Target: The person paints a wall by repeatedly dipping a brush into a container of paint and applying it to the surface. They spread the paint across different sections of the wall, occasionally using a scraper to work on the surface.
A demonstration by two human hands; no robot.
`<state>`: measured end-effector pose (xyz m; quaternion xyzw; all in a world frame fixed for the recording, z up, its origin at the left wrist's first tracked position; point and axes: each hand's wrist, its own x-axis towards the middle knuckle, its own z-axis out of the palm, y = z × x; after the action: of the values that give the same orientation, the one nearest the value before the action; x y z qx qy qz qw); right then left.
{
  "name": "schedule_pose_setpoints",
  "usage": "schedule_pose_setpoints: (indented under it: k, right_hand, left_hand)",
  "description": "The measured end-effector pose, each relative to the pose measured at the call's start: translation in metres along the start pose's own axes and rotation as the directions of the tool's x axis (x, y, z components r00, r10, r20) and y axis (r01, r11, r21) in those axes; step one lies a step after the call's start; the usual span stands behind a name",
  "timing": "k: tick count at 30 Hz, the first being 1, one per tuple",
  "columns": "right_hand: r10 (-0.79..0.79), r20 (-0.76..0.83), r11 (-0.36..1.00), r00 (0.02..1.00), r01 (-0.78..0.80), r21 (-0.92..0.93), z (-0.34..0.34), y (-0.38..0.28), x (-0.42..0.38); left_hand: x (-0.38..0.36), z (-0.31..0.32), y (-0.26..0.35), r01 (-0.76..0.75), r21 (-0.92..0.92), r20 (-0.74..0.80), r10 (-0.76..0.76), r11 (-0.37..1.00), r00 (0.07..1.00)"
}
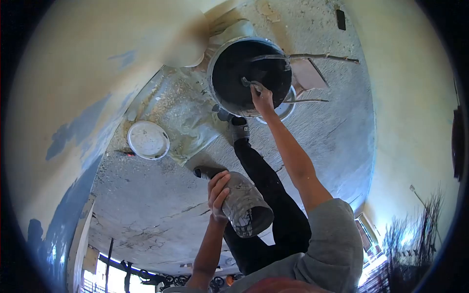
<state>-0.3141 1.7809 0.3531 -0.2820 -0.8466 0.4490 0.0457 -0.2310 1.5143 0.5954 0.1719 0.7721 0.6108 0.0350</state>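
Curls left fingers (221, 184) round grey-smeared, dark-mouthed container (242, 195); pinches 1 unclear grey piece (245, 81) in right fingers (257, 88), with bucket (211, 82) below.

Hands, 2: left hand (218, 193), right hand (263, 99) | large bucket (212, 80), 1 | grey-smeared container (242, 198), 1 | sticks (326, 56), 2 | white round lid on floor (148, 140), 1 | plastic sheet (198, 129), 1 | dark rectangular object (341, 19), 1

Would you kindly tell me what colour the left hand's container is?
The container is mottled grey outside, seen best in the head view.
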Motion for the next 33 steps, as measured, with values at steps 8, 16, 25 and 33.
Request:
schedule_pose_setpoints:
  k: [8,16,25,33]
  right_hand:
    - [0.015,-0.018,0.998,1.0,-0.016,-0.056,-0.012,0.001,0.001]
    - [0.304,-0.065,0.911,0.95,-0.271,0.311,-0.078,0.002,-0.021]
    - [0.571,-0.213,0.551,0.793,-0.177,0.816,-0.138,-0.02,-0.084]
    - [0.541,-0.229,0.453,0.809,-0.052,0.89,-0.18,-0.072,-0.128]
  left_hand:
    - [-0.008,-0.007,0.008,0.021,0.037,-0.055,-0.019,0.999,0.998]
    - [-0.016,-0.026,0.016,0.065,0.005,-0.213,-0.062,0.998,0.975]
    - [-0.015,-0.007,-0.1,0.333,0.196,-0.166,-0.304,0.922,0.938]
    - [0.025,0.022,-0.143,0.232,0.324,-0.137,-0.197,0.917,0.971]
